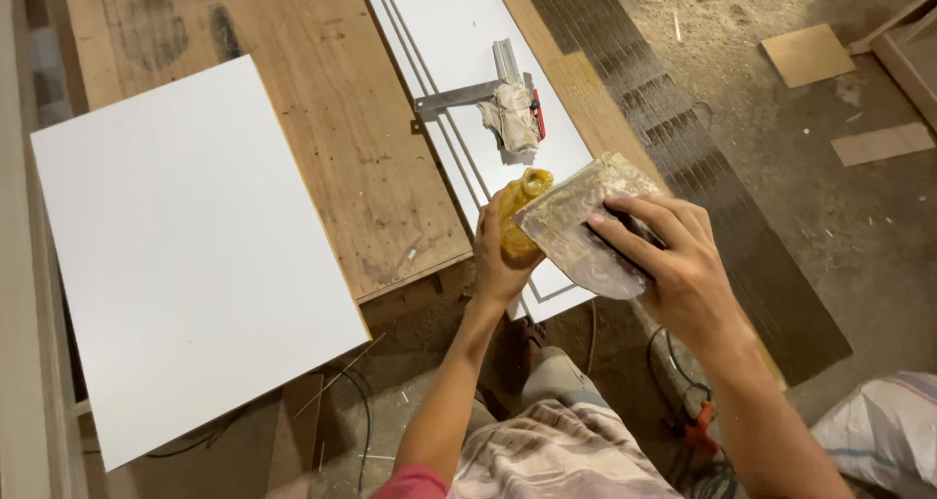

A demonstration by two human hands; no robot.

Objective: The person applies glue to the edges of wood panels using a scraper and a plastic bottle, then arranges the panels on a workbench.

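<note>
My left hand grips a small glue-stained yellow bottle, its neck tilted toward a wide flat scraper. My right hand holds that scraper by its handle, fingers spread over the smeared blade. Both hands are in mid-air just off the near end of a long white panel. A large white board lies to the left on the brown plywood bench.
A metal square, a dirty rag and a red-handled tool rest on the long white panel. Cables and an orange tool lie on the dusty floor. A white sack sits at bottom right; wood offcuts at upper right.
</note>
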